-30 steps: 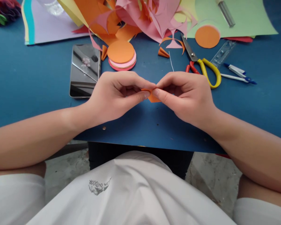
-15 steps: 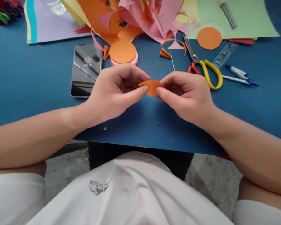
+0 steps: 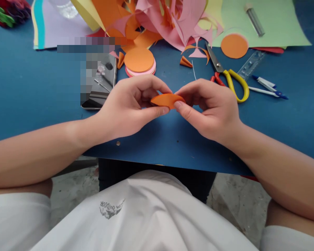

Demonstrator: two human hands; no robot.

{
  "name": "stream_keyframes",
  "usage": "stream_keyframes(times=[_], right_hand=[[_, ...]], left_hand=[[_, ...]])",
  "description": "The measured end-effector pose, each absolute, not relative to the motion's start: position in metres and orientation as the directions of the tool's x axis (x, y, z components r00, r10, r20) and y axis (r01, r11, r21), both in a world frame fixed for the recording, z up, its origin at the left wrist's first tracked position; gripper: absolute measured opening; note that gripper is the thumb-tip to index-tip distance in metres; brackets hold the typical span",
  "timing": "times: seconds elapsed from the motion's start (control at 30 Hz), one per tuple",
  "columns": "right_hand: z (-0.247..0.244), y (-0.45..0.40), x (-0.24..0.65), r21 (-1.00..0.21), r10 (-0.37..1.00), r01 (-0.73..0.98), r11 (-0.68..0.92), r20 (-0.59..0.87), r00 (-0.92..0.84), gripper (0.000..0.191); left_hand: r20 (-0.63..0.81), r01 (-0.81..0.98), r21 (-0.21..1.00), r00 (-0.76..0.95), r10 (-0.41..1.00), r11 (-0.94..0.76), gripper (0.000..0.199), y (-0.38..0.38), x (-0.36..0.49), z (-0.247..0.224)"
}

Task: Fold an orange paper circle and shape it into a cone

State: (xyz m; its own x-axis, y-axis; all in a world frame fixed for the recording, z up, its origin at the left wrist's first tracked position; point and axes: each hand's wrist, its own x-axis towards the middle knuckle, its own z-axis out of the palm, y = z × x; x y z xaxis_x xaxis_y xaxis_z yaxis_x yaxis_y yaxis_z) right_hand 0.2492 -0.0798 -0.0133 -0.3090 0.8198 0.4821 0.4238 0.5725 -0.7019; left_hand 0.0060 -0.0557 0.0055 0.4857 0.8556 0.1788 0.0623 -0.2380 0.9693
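Between my hands, just above the table's near part, is a small folded piece of orange paper (image 3: 163, 100). My right hand (image 3: 211, 104) pinches its right end between thumb and fingers. At its left and lower edge, my left hand (image 3: 132, 103) is closed on it, with the thumb along the bottom and the fingertips partly hidden behind. A stack of paper circles (image 3: 139, 59), orange on top with pink and red below, lies just beyond my left hand. Scissors (image 3: 235, 83) with yellow and red handles rest past my right hand.
A phone (image 3: 102, 78) lies left of the circles, partly pixelated. Paper scraps (image 3: 172, 21) are heaped at the back. To the right are an orange circle (image 3: 234, 46), a clear ruler (image 3: 251, 64), pens (image 3: 267, 87) and a small tube (image 3: 255, 21). Small folded orange pieces (image 3: 185, 62) lie nearby.
The orange paper has turned and its left tip now points out lower. My left thumb has slid from its face to below its lower edge. The view has shifted slightly.
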Motion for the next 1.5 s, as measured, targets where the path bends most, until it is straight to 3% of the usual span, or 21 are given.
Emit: stream_keyframes(times=[0.13, 0.33, 0.53, 0.6, 0.7, 0.83, 1.07, 1.23, 1.5], right_hand=[[-0.018, -0.081, 0.250, -0.704, 0.804, 0.389, 0.595, 0.530, -0.269, 0.019], [-0.013, -0.082, 0.245, -0.560, 0.655, 0.350, 0.751, 0.699, -0.288, 0.020], [-0.006, -0.084, 0.245, -0.483, 0.661, 0.485, 0.729, 0.682, -0.314, 0.027], [-0.008, -0.081, 0.246, -0.420, 0.587, 0.466, 0.779, 0.750, -0.305, 0.025], [-0.011, -0.079, 0.249, -0.383, 0.603, 0.535, 0.753, 0.728, -0.326, 0.024], [-0.011, -0.080, 0.251, -0.362, 0.636, 0.591, 0.721, 0.684, -0.357, 0.027], [-0.011, -0.080, 0.251, -0.371, 0.619, 0.554, 0.745, 0.695, -0.366, 0.024], [-0.011, -0.081, 0.248, -0.402, 0.639, 0.546, 0.735, 0.679, -0.361, 0.007], [-0.012, -0.079, 0.250, -0.338, 0.616, 0.559, 0.757, 0.652, -0.441, 0.010]], left_hand=[[0.207, 0.025, 0.967, 0.494, 0.845, -0.252, 0.034, -0.053, 0.006, 0.002], [0.183, 0.065, 0.970, 0.447, 0.876, -0.235, 0.027, -0.056, 0.006, 0.002], [0.166, 0.010, 0.982, 0.434, 0.886, -0.189, 0.040, -0.051, 0.005, -0.003], [0.177, -0.015, 0.982, 0.439, 0.881, -0.190, 0.042, -0.048, 0.004, -0.007], [0.213, -0.060, 0.976, 0.456, 0.864, -0.209, 0.041, -0.045, 0.002, -0.010], [0.141, -0.051, 0.990, 0.474, 0.869, -0.133, 0.034, -0.044, 0.001, -0.009], [0.074, 0.018, 0.996, 0.450, 0.890, -0.093, 0.040, -0.047, 0.002, -0.006], [0.103, -0.027, 0.994, 0.485, 0.868, -0.102, 0.031, -0.043, 0.001, -0.007], [0.082, -0.024, 0.996, 0.488, 0.869, -0.081, 0.028, -0.045, 0.002, -0.005]])
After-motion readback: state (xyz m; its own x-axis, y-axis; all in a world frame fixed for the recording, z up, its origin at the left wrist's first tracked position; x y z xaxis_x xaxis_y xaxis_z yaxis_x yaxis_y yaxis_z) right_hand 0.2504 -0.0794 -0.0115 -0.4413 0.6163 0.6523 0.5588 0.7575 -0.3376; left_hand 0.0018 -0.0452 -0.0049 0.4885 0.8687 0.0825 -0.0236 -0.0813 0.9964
